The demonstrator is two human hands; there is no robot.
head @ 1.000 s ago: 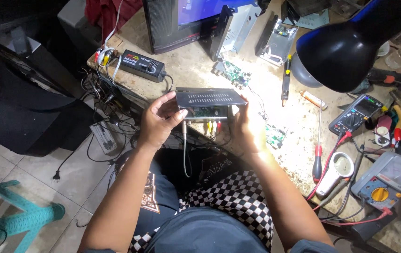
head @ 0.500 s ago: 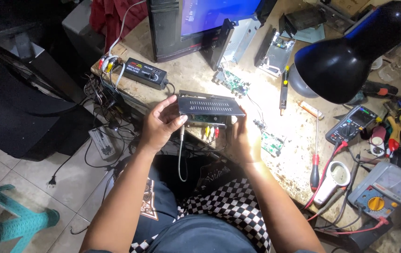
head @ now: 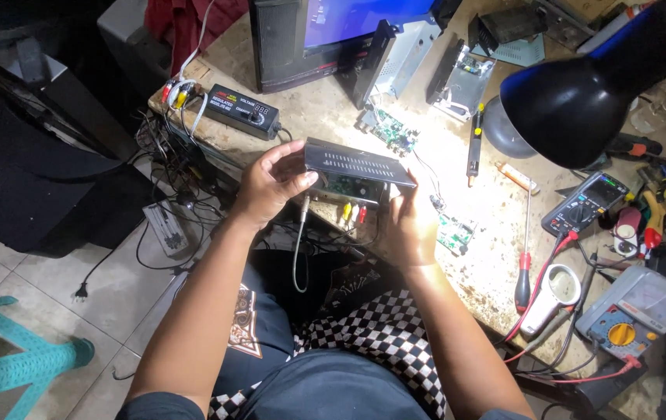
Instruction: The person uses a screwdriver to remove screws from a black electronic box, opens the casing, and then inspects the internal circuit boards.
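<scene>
A person is holding a flat black metal set-top box with a vented lid [head: 358, 165] just in front of the cluttered stone-topped workbench [head: 457, 225], the left hand [head: 270, 183] gripping its left end and the right hand [head: 410, 222] clasping its right end, while a black desk lamp [head: 582, 101] is shining to the box's right.
</scene>
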